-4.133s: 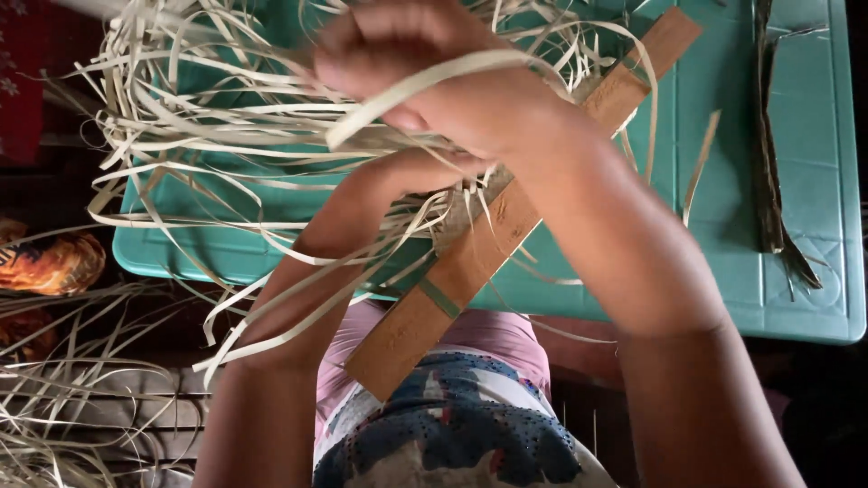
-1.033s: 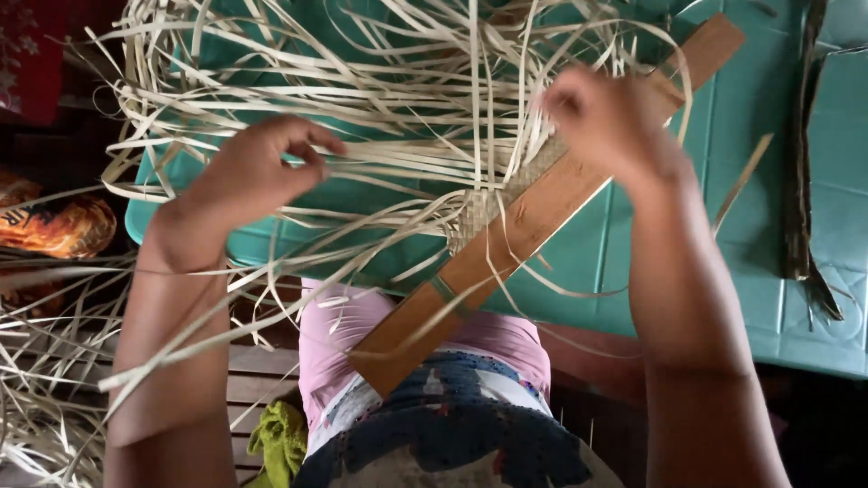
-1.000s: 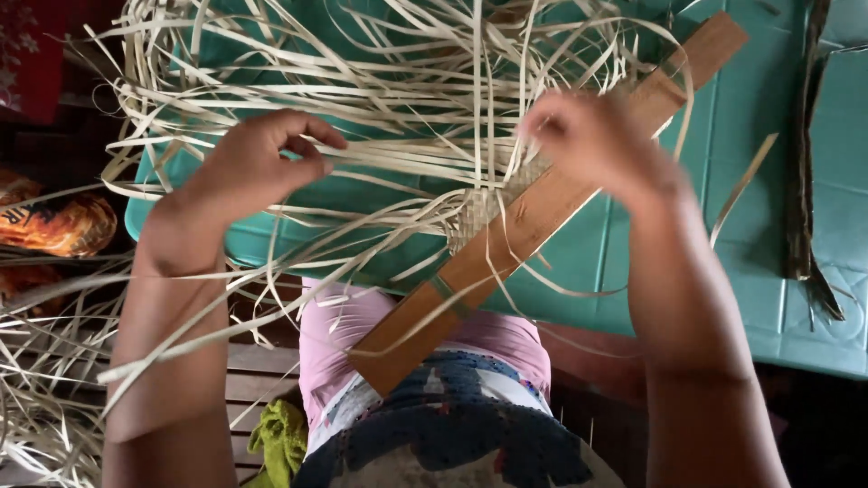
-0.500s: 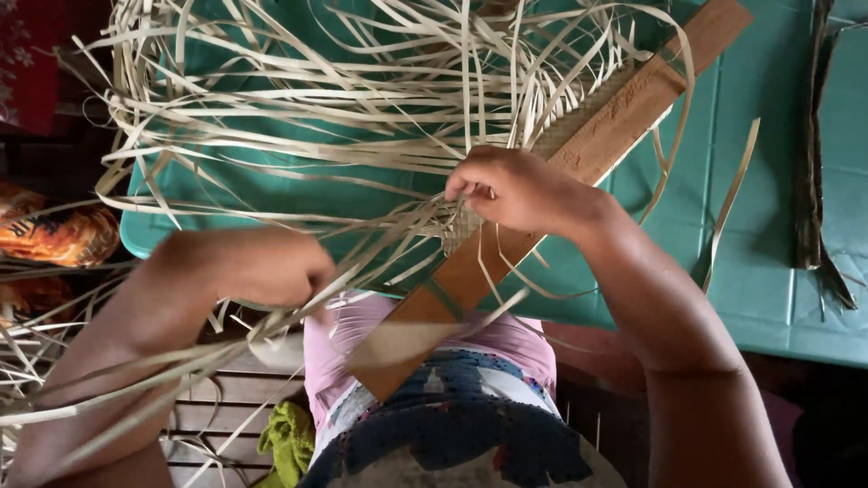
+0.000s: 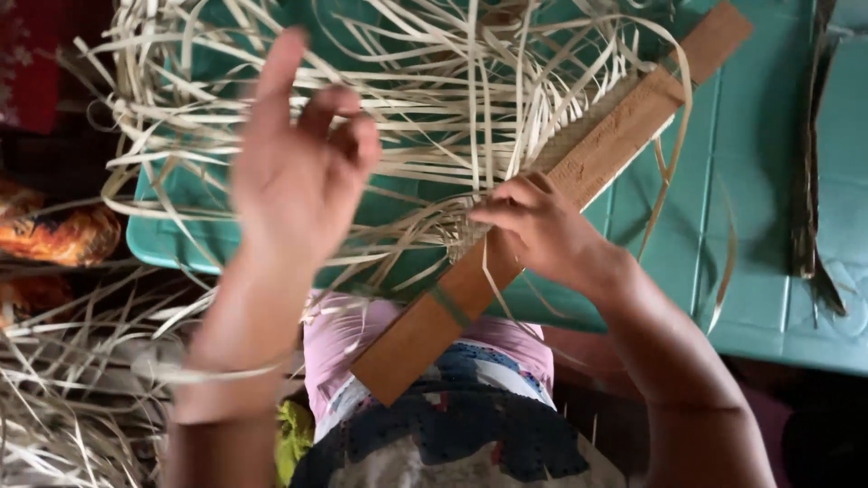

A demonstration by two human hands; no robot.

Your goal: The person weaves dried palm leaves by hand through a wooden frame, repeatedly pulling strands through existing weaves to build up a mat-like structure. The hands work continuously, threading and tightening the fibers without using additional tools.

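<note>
1. Pale flat weaving strips (image 5: 434,117) lie in a loose tangle over a teal plastic table (image 5: 759,208); several converge at a small woven patch (image 5: 466,237) beside the plank.
2. Wooden plank (image 5: 588,172) runs diagonally from the person's lap across the table edge.
3. Right hand (image 5: 542,230) rests on the plank, fingers pinched on strips at the woven patch.
4. Left hand (image 5: 303,172) is raised and blurred, fingers loosely spread, holding nothing clearly visible.
5. More strips (image 5: 63,398) are heaped below the table at left.
</note>
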